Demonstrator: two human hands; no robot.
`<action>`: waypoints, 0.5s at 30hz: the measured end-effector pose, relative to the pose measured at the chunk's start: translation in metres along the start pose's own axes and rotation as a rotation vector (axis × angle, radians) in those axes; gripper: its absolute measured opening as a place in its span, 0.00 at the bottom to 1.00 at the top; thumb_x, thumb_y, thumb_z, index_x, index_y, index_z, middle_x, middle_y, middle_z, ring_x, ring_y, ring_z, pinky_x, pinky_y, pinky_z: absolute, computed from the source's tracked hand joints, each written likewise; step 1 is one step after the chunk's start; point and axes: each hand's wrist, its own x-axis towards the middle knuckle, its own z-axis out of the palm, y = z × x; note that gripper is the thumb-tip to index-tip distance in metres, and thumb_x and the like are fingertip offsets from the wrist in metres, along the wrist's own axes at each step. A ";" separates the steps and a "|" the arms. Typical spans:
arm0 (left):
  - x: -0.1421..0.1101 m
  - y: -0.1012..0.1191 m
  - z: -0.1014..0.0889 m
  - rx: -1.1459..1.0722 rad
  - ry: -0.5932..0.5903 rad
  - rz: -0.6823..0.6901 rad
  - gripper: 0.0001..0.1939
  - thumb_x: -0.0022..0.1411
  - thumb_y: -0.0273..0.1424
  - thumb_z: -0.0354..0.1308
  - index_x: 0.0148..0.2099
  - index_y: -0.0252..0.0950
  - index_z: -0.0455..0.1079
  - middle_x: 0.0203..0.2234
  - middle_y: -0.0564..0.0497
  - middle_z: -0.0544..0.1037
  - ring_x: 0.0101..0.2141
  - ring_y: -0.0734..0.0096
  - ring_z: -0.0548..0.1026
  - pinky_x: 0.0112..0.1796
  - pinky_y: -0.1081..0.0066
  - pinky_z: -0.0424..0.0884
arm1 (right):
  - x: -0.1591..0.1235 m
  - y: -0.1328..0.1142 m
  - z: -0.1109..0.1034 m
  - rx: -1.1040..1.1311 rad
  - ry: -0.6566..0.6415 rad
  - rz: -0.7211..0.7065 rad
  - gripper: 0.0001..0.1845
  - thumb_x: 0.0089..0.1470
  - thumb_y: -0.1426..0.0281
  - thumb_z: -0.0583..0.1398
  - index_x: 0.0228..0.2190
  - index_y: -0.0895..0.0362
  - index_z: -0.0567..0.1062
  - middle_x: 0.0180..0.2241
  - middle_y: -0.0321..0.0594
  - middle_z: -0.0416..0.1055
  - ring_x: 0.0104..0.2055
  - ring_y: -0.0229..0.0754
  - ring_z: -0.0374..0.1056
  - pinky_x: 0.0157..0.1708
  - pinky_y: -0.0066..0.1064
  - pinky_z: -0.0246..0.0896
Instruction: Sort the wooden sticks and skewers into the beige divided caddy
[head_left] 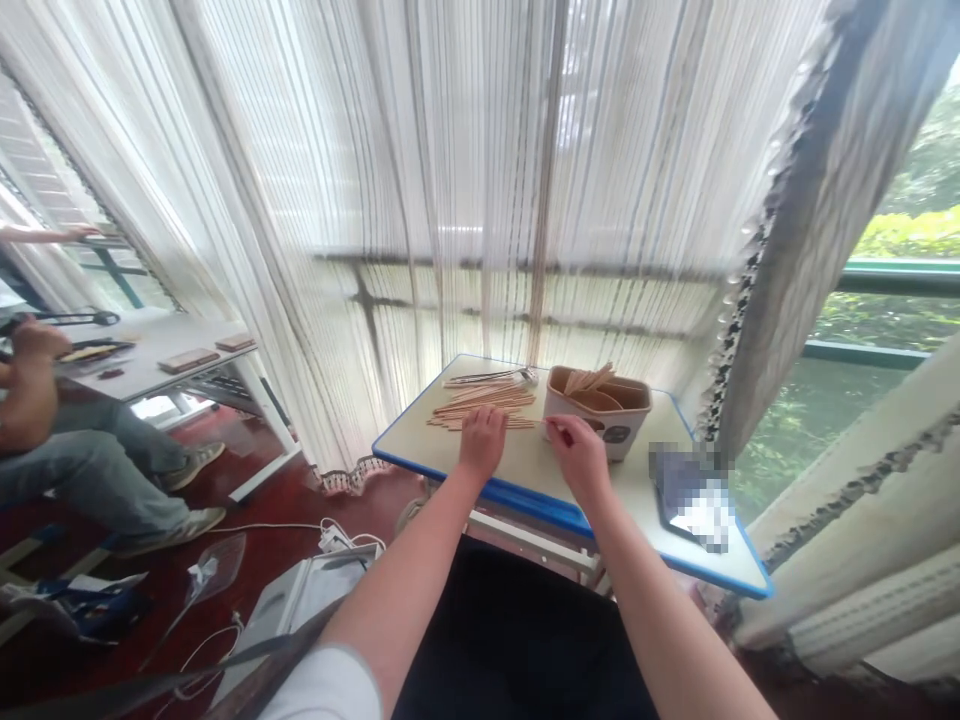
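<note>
Left hand [484, 438] on thin, pale-brown sticks [487, 396], straight and heaped roughly parallel on the blue-edged table [517, 475], its grip unclear, right hand [579, 452] bunched beside the divided container [636, 422], whether holding anything cannot be told, both forearms [427, 565] stretched forward.

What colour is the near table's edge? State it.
The table's edge is blue; the head view shows it best.

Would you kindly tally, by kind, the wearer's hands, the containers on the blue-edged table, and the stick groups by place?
Bare hands: 2 (left hand, right hand)
Pale brown-lined container: 1
Groups of slender light-brown sticks: 2 (on the cream table, in the container); single sticks overlap too much
Total: 5
</note>
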 end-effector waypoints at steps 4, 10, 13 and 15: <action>0.027 0.037 -0.014 -0.193 0.151 0.134 0.13 0.66 0.30 0.46 0.48 0.37 0.68 0.40 0.45 0.74 0.44 0.63 0.69 0.48 0.61 0.63 | 0.028 -0.044 -0.062 0.032 0.188 -0.064 0.10 0.54 0.63 0.57 0.33 0.55 0.74 0.31 0.39 0.73 0.28 0.36 0.67 0.30 0.30 0.66; 0.088 0.103 -0.031 -0.460 0.215 0.248 0.15 0.66 0.30 0.47 0.51 0.35 0.68 0.40 0.45 0.75 0.43 0.66 0.71 0.46 0.63 0.69 | 0.068 -0.079 -0.124 0.053 0.304 -0.109 0.09 0.54 0.63 0.57 0.35 0.54 0.74 0.32 0.37 0.72 0.29 0.35 0.68 0.28 0.29 0.67; 0.116 0.120 -0.032 -0.543 0.164 0.288 0.14 0.65 0.28 0.47 0.50 0.33 0.69 0.40 0.44 0.76 0.43 0.66 0.72 0.45 0.62 0.71 | 0.080 -0.084 -0.142 -0.069 0.378 -0.195 0.10 0.57 0.64 0.55 0.36 0.53 0.74 0.35 0.38 0.72 0.32 0.35 0.68 0.30 0.30 0.68; 0.130 0.122 -0.030 -0.586 0.120 0.305 0.14 0.64 0.26 0.47 0.49 0.34 0.70 0.41 0.44 0.76 0.43 0.66 0.73 0.45 0.61 0.71 | 0.086 -0.084 -0.151 -0.151 0.430 -0.236 0.11 0.58 0.64 0.54 0.37 0.53 0.74 0.36 0.38 0.71 0.33 0.36 0.68 0.32 0.31 0.68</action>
